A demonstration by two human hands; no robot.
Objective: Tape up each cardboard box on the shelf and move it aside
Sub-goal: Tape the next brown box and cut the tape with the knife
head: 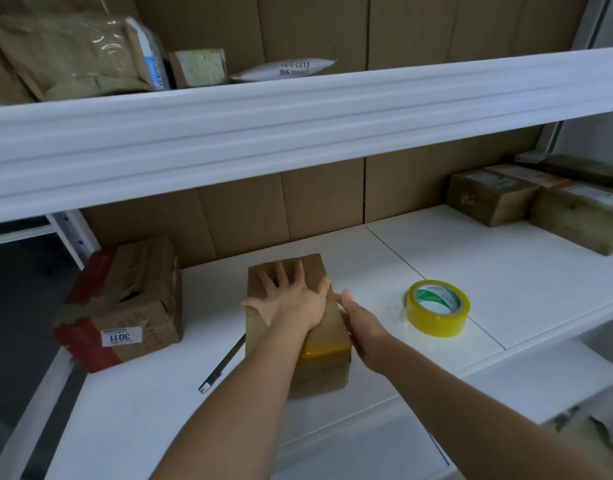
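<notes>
Left hand (291,299) flat, right hand (362,329) alongside taped brown cardboard box (319,368)

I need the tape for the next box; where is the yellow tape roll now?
In the head view the yellow tape roll lies flat on the white shelf, to the right of the small box and just beyond the right hand.

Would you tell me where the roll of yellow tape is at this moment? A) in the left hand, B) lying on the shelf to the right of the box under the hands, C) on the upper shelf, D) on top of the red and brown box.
B: the tape roll lies flat on the white shelf, apart from the small box and touched by neither hand.
</notes>
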